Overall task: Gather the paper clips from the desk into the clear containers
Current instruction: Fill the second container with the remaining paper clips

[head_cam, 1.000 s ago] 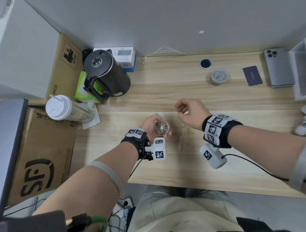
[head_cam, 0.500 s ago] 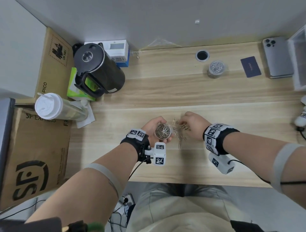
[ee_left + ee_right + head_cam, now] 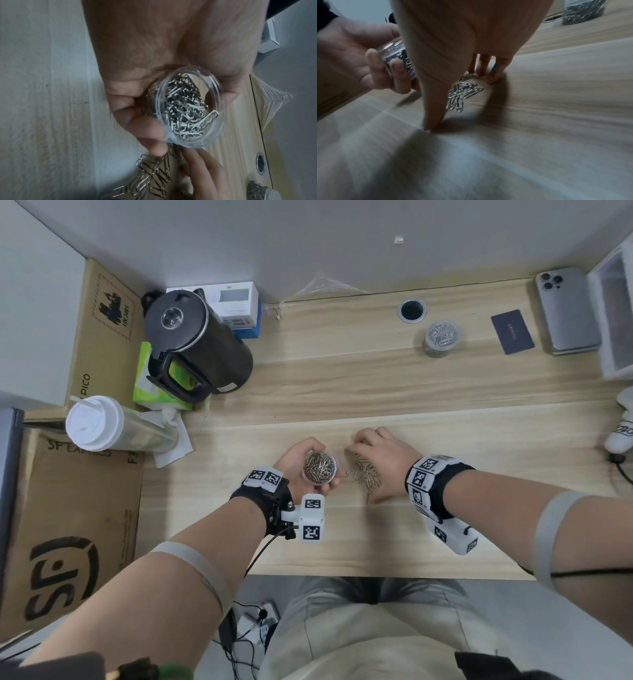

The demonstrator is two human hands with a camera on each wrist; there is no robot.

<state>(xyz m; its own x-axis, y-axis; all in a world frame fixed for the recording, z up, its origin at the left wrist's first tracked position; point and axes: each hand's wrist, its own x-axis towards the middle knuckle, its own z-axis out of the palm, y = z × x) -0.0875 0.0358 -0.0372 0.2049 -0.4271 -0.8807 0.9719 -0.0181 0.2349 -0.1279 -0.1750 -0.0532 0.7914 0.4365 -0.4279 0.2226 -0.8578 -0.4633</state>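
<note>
Right hand (image 3: 380,462) now lowered, fingers spread over loose silver paper clips (image 3: 366,475), left hand (image 3: 301,463) gripping clip-filled clear round container (image 3: 320,468), black kettle (image 3: 191,344) near tabletop's (image 3: 342,392) far-left corner

A light wooden desk (image 3: 342,378) stands against a plain grey wall (image 3: 308,241), cardboard boxes (image 3: 68,525) beside it.

R fingers (image 3: 489,79) over clips (image 3: 462,93)

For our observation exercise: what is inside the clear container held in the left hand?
The clear container in the left hand holds a heap of silver paper clips. The clips cover most of its bottom, and the fingers hide part of its side.
</note>
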